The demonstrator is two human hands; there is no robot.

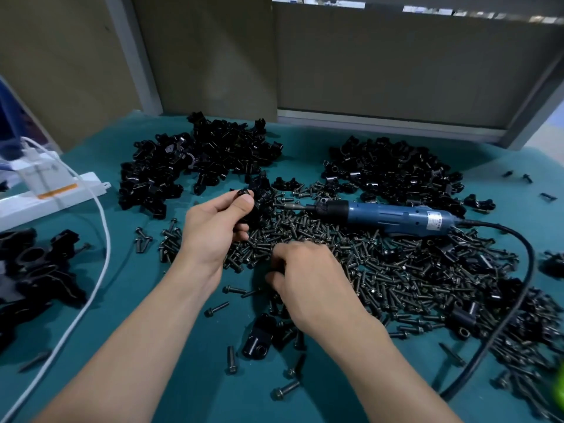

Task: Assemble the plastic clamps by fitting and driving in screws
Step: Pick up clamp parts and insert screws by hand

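My left hand (213,227) holds a black plastic clamp part (244,193) pinched between thumb and fingers, above the near edge of the screw heap. My right hand (302,276) lies knuckles-up on the heap of black screws (396,270), fingers curled down into it; what they hold is hidden. A blue electric screwdriver (381,213) lies on the screws, bit pointing left. Two piles of black clamp halves sit behind, one at the left (198,160) and one at the right (393,172). A single clamp piece (258,335) lies below my right hand.
A teal cloth (146,300) covers the table. A white power strip (45,193) with a white cable (100,239) lies at the left. Assembled black clamps (33,264) are heaped at the left edge. The screwdriver's black cord (503,315) loops at the right. Grey panels stand behind.
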